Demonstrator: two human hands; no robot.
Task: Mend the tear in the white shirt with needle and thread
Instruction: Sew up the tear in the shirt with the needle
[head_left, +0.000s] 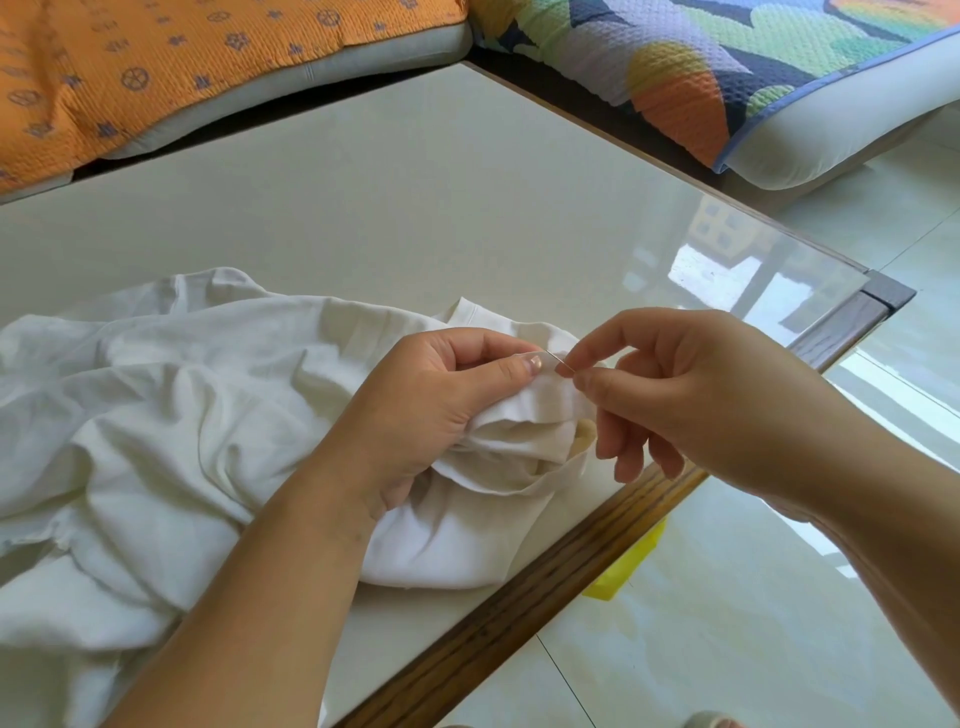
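The white shirt (182, 415) lies crumpled on the near left of the table (415, 208), with one fold lifted towards the near right edge. I cannot make out the tear itself; I judge it sits in that raised fold. The needle (560, 359) is a thin glint just above the fold, slanting down to the right. My left hand (441, 405) pinches the fold between thumb and curled fingers. My right hand (701, 395) pinches the needle between thumb and forefinger, its other fingers hanging loose and apart. The thread is too fine to see. For a good stitch I want the cloth taut under the left thumb, a small bite close to the torn edge, and a slow, straight pull so that nothing puckers.
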